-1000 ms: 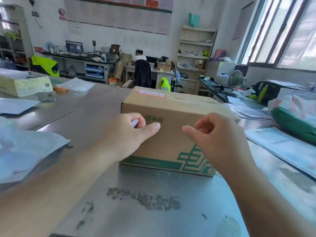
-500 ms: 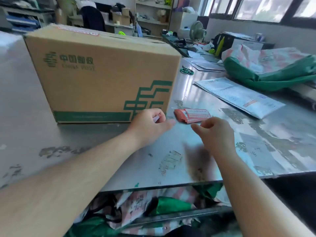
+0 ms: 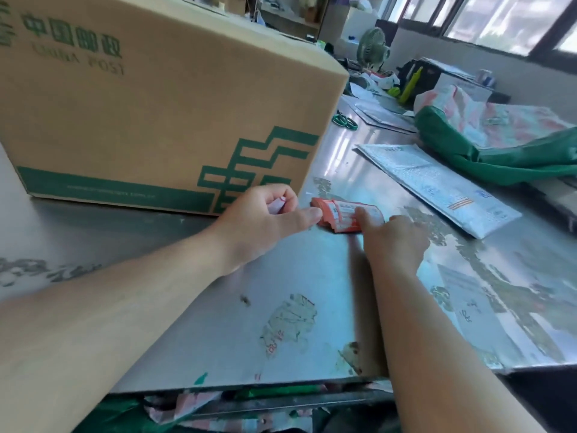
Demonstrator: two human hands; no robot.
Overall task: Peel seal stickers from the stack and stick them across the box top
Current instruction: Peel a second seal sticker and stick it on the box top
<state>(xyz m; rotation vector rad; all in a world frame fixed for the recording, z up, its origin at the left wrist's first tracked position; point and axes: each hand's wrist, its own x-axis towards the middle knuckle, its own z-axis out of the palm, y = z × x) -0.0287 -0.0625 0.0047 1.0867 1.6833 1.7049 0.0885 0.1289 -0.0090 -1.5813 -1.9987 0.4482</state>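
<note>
A worn steel table (image 3: 312,276) ran through a cluttered mailroom, with a padded envelope (image 3: 437,185) and a green sack (image 3: 499,151) lying to the right. In the head view, the cardboard box (image 3: 156,120) stood at the left. The stack of seal stickers (image 3: 340,214) lay flat on the table just beside its near right corner. The left hand (image 3: 265,220) had its fingers curled round a pale slip (image 3: 276,205), and its thumb reached out to touch the near end of the stack. The right hand (image 3: 396,239) laid a fingertip on top of the stack, though we could not tell whether it pinched anything. We judged the stickers light, thin and floppy, likely to curl and cling. We would pin the stack down and lift a single corner with a nail.
</note>
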